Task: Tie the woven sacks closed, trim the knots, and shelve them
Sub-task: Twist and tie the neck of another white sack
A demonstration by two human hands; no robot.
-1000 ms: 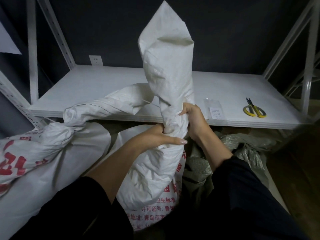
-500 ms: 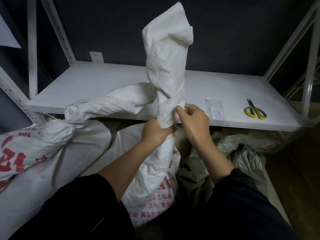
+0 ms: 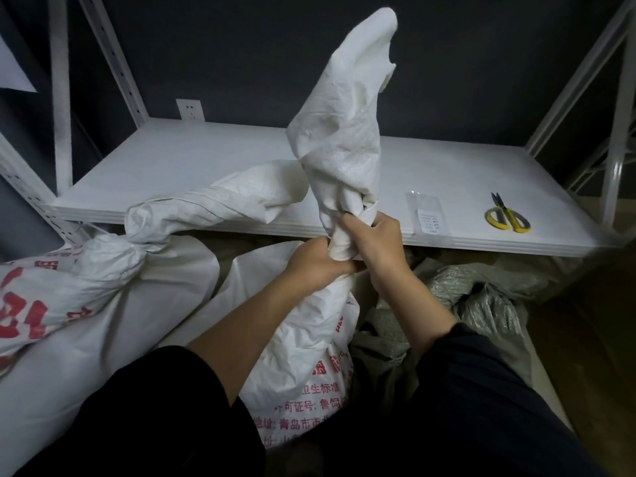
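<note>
A white woven sack [image 3: 309, 352] with red print stands upright in front of me, its long gathered top rising above the shelf. My left hand [image 3: 318, 259] grips the twisted neck from the left. My right hand [image 3: 377, 241] grips the same neck just above and to the right, fingers curled into the folds. A second white sack [image 3: 65, 294] with red lettering lies at the left, its neck knotted and its tail resting on the shelf edge. Yellow-handled scissors [image 3: 507, 216] lie on the white shelf [image 3: 192, 166] at the right.
A small clear packet with a label [image 3: 426, 215] lies on the shelf near its front edge. Grey-green woven sacks [image 3: 475, 297] are heaped on the floor at the right. White slotted rack posts [image 3: 62, 98] stand at both sides. A wall socket [image 3: 190, 110] sits behind the shelf.
My right hand has moved from the back of the neck round to the front and closed on it. The sack's tall top has tipped and twisted a little to the right.
</note>
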